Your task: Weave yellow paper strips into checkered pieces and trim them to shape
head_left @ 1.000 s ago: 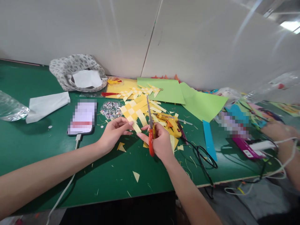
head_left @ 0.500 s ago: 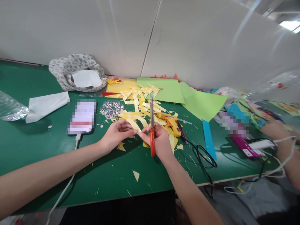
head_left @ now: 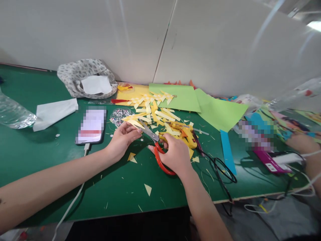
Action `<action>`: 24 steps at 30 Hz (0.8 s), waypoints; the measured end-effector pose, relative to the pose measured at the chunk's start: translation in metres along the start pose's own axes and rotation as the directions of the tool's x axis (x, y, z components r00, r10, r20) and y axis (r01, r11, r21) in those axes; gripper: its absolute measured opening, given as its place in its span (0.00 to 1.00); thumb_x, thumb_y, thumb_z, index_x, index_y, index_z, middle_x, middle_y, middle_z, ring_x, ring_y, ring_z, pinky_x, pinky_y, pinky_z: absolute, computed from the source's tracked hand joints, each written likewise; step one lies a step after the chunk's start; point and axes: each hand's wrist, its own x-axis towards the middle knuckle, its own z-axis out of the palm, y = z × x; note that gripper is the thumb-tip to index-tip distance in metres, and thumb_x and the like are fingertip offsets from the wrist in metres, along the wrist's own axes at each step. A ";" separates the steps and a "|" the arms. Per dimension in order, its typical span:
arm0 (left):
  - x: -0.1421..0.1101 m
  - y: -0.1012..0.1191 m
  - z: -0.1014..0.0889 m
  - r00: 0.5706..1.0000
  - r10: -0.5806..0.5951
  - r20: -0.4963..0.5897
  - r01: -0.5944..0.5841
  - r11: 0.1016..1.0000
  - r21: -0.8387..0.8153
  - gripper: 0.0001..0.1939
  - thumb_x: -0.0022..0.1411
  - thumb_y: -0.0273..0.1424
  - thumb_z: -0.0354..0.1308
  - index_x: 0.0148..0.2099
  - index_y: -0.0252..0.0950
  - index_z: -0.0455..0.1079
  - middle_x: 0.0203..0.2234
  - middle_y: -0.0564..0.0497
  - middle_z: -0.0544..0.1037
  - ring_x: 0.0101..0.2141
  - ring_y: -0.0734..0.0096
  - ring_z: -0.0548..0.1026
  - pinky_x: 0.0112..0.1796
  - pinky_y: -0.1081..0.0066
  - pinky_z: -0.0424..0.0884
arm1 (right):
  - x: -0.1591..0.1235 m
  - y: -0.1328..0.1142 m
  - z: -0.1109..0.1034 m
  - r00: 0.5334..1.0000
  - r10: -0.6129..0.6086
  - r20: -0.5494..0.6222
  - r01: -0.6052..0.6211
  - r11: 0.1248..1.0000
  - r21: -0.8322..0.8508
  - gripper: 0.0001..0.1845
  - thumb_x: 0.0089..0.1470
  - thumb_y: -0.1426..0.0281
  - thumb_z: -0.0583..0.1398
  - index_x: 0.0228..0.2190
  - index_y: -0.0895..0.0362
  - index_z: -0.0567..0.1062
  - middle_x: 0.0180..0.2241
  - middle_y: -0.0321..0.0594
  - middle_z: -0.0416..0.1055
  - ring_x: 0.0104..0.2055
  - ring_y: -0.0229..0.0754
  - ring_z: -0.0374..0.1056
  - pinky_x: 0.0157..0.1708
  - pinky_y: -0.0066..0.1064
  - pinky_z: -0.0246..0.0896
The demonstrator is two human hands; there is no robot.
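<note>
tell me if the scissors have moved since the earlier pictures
Yes: judged against the phone, the scissors have swung leftward, their blade tips now nearer it and close to the left hand.

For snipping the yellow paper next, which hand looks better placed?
Probably the right hand: it holds the scissors, pointed toward the yellow paper, while the left hand is occupied pinching that paper.

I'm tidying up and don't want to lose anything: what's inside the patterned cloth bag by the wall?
A white piece, paper or cloth, shows in the opening of the bag. Whatever lies beneath it is covered.
</note>
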 end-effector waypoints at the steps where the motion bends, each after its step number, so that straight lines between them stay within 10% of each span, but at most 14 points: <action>1: 0.000 0.000 0.000 1.000 0.001 0.001 -0.001 1.000 -0.005 0.11 0.47 0.23 0.66 0.34 0.35 0.69 0.27 0.56 0.74 0.32 0.78 0.74 0.37 0.77 0.70 | 0.001 0.001 0.000 1.000 0.011 0.013 -0.011 1.000 -0.024 0.20 0.45 0.52 0.59 0.30 0.55 0.68 0.22 0.36 0.68 0.23 0.40 0.63 0.24 0.30 0.49; 14: -0.001 0.002 0.002 0.999 -0.038 0.001 0.038 0.999 0.027 0.12 0.47 0.24 0.66 0.34 0.35 0.68 0.28 0.57 0.75 0.32 0.80 0.73 0.36 0.79 0.69 | -0.002 -0.004 -0.006 0.996 0.077 0.033 -0.084 0.911 0.404 0.18 0.42 0.56 0.63 0.24 0.54 0.63 0.17 0.28 0.59 0.20 0.33 0.54 0.23 0.27 0.49; 24: -0.013 0.000 0.006 0.932 -0.121 0.342 0.007 0.948 0.317 0.18 0.47 0.25 0.65 0.42 0.36 0.71 0.36 0.48 0.78 0.36 0.68 0.75 0.38 0.69 0.71 | 0.006 -0.007 -0.001 0.925 0.307 0.224 -0.293 0.200 0.935 0.22 0.32 0.61 0.70 0.25 0.53 0.64 0.25 0.31 0.66 0.26 0.38 0.66 0.30 0.34 0.65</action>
